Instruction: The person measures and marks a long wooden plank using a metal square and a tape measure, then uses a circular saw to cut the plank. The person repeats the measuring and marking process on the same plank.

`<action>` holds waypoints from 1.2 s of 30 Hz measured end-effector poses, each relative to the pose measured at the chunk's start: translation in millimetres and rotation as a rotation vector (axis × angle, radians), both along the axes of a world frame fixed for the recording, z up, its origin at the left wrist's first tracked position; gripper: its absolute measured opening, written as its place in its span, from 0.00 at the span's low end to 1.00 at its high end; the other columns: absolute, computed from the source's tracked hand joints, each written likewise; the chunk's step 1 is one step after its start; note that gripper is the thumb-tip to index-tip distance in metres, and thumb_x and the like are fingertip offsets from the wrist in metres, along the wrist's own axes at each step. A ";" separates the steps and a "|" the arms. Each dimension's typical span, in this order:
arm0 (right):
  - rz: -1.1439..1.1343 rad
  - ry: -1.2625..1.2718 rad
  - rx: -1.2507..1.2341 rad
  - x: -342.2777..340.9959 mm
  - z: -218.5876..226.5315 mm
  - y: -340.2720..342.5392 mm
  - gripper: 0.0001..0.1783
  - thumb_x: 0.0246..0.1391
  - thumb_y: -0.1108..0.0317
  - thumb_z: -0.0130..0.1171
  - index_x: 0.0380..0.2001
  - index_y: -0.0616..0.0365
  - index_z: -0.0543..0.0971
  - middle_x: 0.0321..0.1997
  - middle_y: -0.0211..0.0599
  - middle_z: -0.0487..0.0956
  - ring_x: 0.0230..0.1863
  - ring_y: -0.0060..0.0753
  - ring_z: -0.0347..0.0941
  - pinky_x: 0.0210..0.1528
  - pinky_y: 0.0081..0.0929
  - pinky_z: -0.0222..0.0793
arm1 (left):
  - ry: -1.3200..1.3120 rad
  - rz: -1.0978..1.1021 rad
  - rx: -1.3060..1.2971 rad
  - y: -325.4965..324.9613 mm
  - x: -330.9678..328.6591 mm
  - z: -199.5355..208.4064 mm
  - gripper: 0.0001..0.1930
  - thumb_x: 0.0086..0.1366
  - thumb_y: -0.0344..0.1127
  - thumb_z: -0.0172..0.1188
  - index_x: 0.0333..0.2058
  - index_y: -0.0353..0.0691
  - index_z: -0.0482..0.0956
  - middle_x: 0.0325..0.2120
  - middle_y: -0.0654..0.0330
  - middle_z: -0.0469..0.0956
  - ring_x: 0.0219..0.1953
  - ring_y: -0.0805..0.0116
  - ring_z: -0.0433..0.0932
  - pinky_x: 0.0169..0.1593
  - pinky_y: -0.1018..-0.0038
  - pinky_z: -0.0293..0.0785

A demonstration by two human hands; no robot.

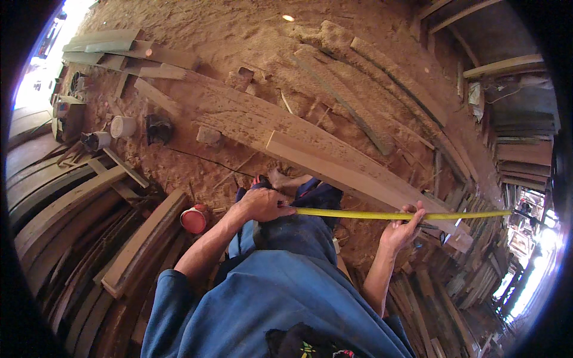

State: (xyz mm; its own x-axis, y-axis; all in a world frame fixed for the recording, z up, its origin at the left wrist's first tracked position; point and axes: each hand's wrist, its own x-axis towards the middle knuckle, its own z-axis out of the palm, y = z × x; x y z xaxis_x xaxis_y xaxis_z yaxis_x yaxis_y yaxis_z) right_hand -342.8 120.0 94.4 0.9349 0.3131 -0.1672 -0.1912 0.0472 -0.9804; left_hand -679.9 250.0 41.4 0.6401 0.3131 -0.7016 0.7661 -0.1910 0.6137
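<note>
A yellow tape measure (pixel 352 213) stretches across in front of my body, its far end reaching out to the right. My left hand (pixel 262 204) is closed round its left end; whether the case sits inside that hand is hidden. Farther along, my right hand (pixel 401 230) grips the strip between thumb and fingers. A small dark slim item shows beside the right fingers, too small to name. Beyond the tape, a narrow plank (pixel 322 167) rests along a long wide board (pixel 250 107) strewn with sawdust. The tape crosses above the right ends of these boards.
Stacked timber (pixel 77 238) fills the left side, with a red-lidded container (pixel 194 219) close by. A white bucket (pixel 123 126) and a black container (pixel 159 129) stand farther off. Sawdust-covered boards (pixel 370 89) lie at the far side. More timber (pixel 430 304) is piled at the right.
</note>
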 end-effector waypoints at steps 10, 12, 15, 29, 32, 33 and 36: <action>1.195 -0.116 -0.284 -113.1 -1.9 22.6 0.34 0.60 0.52 0.71 0.60 0.62 0.74 0.57 0.38 0.77 0.55 0.31 0.75 0.56 0.28 0.73 | -0.430 0.473 -0.102 -17.9 44.9 10.7 0.25 0.74 0.57 0.54 0.40 0.38 0.84 0.33 0.51 0.83 0.37 0.54 0.83 0.43 0.59 0.78; 1.310 -0.438 -0.449 -122.0 2.0 22.7 0.42 0.52 0.50 0.76 0.62 0.62 0.70 0.60 0.45 0.74 0.58 0.43 0.76 0.60 0.36 0.74 | -0.414 0.681 -0.294 -19.3 49.4 16.8 0.25 0.75 0.56 0.53 0.39 0.37 0.84 0.32 0.52 0.81 0.35 0.59 0.82 0.42 0.62 0.77; 1.371 -0.630 -0.544 -129.7 6.4 25.2 0.51 0.45 0.49 0.80 0.66 0.59 0.66 0.60 0.49 0.73 0.59 0.51 0.76 0.57 0.44 0.77 | -0.438 0.865 -0.296 -26.5 53.4 22.1 0.22 0.78 0.52 0.51 0.44 0.37 0.80 0.31 0.63 0.77 0.31 0.76 0.75 0.35 0.73 0.73; 1.543 -0.853 -0.775 -100.1 19.0 49.9 0.45 0.45 0.45 0.73 0.67 0.42 0.72 0.51 0.40 0.78 0.46 0.54 0.82 0.47 0.48 0.81 | -0.940 1.456 -0.180 -2.2 23.2 9.4 0.34 0.69 0.30 0.66 0.69 0.34 0.60 0.44 0.55 0.83 0.46 0.71 0.80 0.50 0.73 0.77; 1.580 -0.893 -0.728 -94.4 18.1 59.2 0.42 0.46 0.46 0.71 0.66 0.41 0.73 0.52 0.40 0.79 0.46 0.54 0.83 0.46 0.49 0.82 | -0.540 1.125 -0.057 21.8 3.4 12.0 0.21 0.69 0.29 0.65 0.58 0.31 0.76 0.40 0.57 0.85 0.41 0.73 0.81 0.48 0.74 0.78; 1.572 -0.907 -0.707 -93.4 18.2 61.7 0.42 0.46 0.47 0.71 0.66 0.41 0.74 0.52 0.40 0.79 0.46 0.54 0.83 0.46 0.49 0.82 | -0.530 1.101 0.023 24.1 1.8 12.4 0.12 0.70 0.30 0.65 0.48 0.30 0.84 0.37 0.59 0.86 0.40 0.74 0.82 0.47 0.76 0.78; 1.548 -0.944 -0.691 -91.7 20.5 69.4 0.41 0.47 0.49 0.71 0.66 0.41 0.74 0.53 0.40 0.79 0.47 0.54 0.82 0.48 0.50 0.81 | -0.683 1.063 -0.044 35.0 -4.0 10.6 0.14 0.70 0.32 0.64 0.50 0.30 0.83 0.37 0.59 0.87 0.41 0.74 0.83 0.48 0.76 0.78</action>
State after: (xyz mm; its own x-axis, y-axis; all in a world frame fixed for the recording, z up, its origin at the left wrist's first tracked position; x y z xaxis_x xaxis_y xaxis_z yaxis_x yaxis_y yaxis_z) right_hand -434.5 189.5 114.9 -0.1949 0.9365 -0.2914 0.8359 0.0031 -0.5489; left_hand -683.8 285.0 52.0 0.3223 0.8793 -0.3506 0.0535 0.3529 0.9341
